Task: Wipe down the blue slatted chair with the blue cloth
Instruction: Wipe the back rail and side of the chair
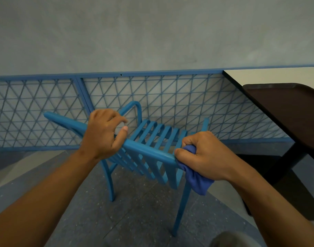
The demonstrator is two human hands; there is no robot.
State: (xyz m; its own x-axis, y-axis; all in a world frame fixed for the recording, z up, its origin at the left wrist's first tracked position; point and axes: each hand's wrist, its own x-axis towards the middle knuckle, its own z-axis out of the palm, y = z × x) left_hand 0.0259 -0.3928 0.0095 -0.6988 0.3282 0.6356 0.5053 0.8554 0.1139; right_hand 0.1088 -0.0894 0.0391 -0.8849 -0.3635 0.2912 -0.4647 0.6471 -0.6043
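Observation:
The blue slatted chair [152, 138] stands in front of me with its back towards me, seat slats running away to the far side. My left hand [102, 134] grips the top rail of the backrest near its left part, thumb under the rail. My right hand [204, 155] holds the bunched blue cloth [197, 179] wrapped round the right end of the same rail; part of the cloth hangs below my palm.
A blue metal mesh fence [45, 107] runs behind the chair against a grey wall. A white-topped table [270, 75] with a dark brown tray [286, 111] on it stands at the right, close to the chair. Speckled grey floor [143, 211] lies below.

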